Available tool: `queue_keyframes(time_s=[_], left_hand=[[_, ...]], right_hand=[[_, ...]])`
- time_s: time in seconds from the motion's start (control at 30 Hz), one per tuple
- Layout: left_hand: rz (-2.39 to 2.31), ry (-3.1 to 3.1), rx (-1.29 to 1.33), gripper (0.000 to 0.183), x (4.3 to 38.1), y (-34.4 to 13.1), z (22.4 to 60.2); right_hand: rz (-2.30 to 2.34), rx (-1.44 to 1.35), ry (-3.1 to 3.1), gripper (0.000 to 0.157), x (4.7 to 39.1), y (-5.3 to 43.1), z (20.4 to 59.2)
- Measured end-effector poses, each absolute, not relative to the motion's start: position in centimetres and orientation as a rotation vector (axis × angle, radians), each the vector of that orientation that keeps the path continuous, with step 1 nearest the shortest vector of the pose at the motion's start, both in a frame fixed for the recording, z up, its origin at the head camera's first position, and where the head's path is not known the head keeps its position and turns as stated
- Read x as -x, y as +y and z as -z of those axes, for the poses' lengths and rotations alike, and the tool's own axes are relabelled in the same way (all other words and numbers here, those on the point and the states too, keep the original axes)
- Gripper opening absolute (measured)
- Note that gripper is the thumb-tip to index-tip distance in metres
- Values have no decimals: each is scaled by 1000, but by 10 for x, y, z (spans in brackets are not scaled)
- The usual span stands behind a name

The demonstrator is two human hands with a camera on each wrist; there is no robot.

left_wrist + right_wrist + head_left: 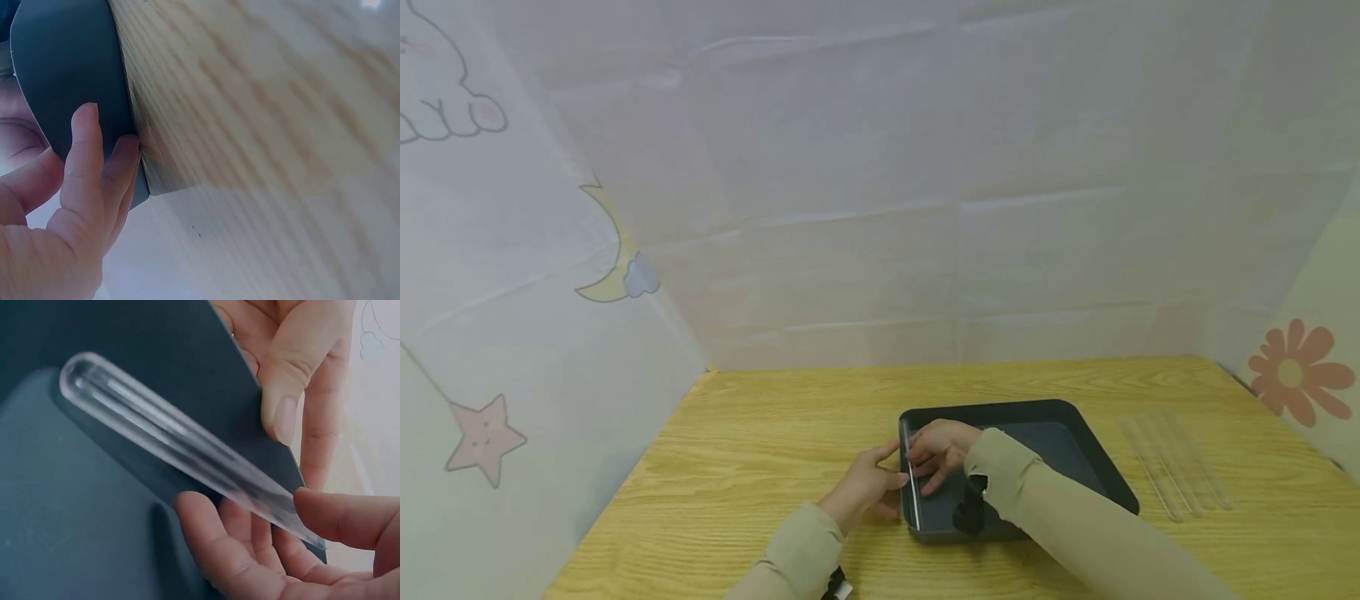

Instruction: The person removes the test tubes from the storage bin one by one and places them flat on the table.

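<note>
A clear test tube (144, 425) with a rounded end lies along the inside of the dark tray's (1060, 450) left wall. My right hand (942, 450) reaches into the tray and pinches the tube near its far end, thumb on one side and fingers on the other. At the tray's left side, my left hand (867, 483) grips the wall. Its thumb hooks over the rim in the right wrist view, while its fingers (86, 150) press the outer wall in the left wrist view.
Several more clear tubes (1150, 469) lie side by side on the wooden table (760, 433), right of the tray. A pale sheet (850, 275) rises behind the table, and printed sheets stand at both sides.
</note>
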State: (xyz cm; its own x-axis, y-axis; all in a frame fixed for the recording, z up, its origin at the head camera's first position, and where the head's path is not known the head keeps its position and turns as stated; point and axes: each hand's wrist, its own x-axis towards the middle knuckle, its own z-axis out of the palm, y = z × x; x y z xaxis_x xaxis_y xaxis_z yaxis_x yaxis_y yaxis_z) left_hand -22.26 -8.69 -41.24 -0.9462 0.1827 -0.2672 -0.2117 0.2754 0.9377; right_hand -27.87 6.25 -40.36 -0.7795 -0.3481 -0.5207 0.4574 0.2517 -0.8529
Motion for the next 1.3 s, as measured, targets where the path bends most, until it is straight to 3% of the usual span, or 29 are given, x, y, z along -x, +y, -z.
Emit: queue_keyframes(time_s=[0.1, 0.3, 0.57, 1.3], left_hand=[[-1718, 2227, 25, 59, 221, -87, 413], [-1724, 2212, 26, 59, 219, -90, 413], [-1712, 2212, -1, 61, 220, -91, 411], [-1719, 2190, -33, 63, 217, -91, 409]], right_hand=[[1589, -93, 1914, 15, 278, 63, 403], [1606, -74, 1959, 30, 277, 70, 400], [1628, -19, 1956, 39, 273, 89, 392], [1742, 20, 1979, 45, 257, 139, 384]])
